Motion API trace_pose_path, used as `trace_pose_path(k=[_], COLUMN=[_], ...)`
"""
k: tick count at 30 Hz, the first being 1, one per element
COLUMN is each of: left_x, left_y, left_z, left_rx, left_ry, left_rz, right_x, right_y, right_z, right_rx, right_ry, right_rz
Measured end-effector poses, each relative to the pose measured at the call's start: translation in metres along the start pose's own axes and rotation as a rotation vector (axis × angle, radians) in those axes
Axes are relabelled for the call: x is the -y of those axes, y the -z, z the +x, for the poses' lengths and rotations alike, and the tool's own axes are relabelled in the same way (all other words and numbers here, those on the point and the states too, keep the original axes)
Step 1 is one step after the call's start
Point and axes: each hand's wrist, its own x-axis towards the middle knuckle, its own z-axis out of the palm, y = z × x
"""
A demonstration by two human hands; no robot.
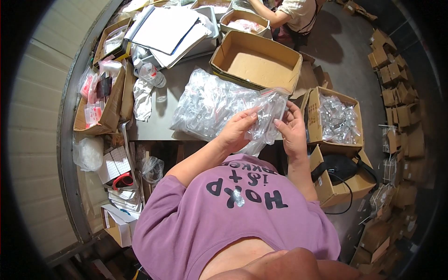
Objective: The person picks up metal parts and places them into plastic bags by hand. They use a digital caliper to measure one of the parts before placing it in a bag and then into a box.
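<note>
in the head view, a grey table (175,86) stood before a person in a purple shirt (186,224). at the table's near edge, the left hand (235,128) and right hand (294,130) both pinched a clear plastic bag (272,105). similar bags (205,102) were heaped on the table. right of the table, a carton (315,120) held small clear packets (337,119); farther right, cardboard boxes (396,95) lined the grey floor (326,42). left of the table rose a pale panelled wall (39,116).
</note>
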Motion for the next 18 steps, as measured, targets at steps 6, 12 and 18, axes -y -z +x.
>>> trace_pose_path(k=[6,12,18], left_x=[0.0,-0.006,-0.008], left_y=[0.001,-0.005,-0.008], left_z=[0.002,-0.001,-0.002], left_rx=[-0.087,-0.109,-0.178], left_ry=[0.007,-0.012,0.009], left_rz=[0.074,0.1,0.135], right_x=[0.004,0.002,0.009], right_y=[0.002,0.013,0.004], right_z=[0.001,0.001,-0.001], right_rx=[0.041,0.04,0.046], right_ry=[0.0,-0.034,-0.026], right_rz=[0.101,0.037,0.067])
